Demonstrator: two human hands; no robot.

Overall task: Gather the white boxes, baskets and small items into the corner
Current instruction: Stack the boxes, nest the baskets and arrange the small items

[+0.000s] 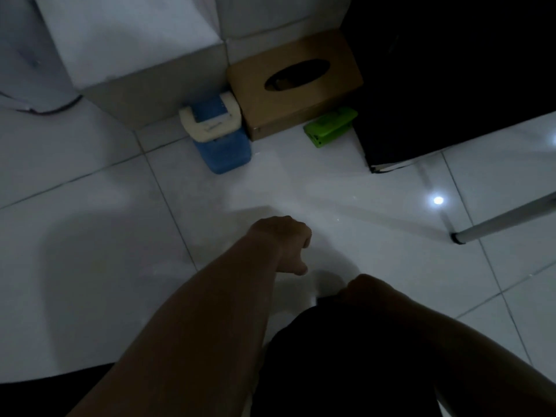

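Observation:
In the corner stand a small blue bin with a white lid, a brown cardboard tissue box and a green stapler-like item, close together on the tiled floor. A large white box rises just left of them. My left hand hangs over the bare floor well short of the corner, fingers loosely curled, holding nothing. My right hand sits lower and nearer to me at the edge of dark fabric; its fingers are lost in shadow.
A large black object fills the upper right beside the tissue box. A metal leg slants down to the floor at right. Another pale object stands at the far left. The light is dim.

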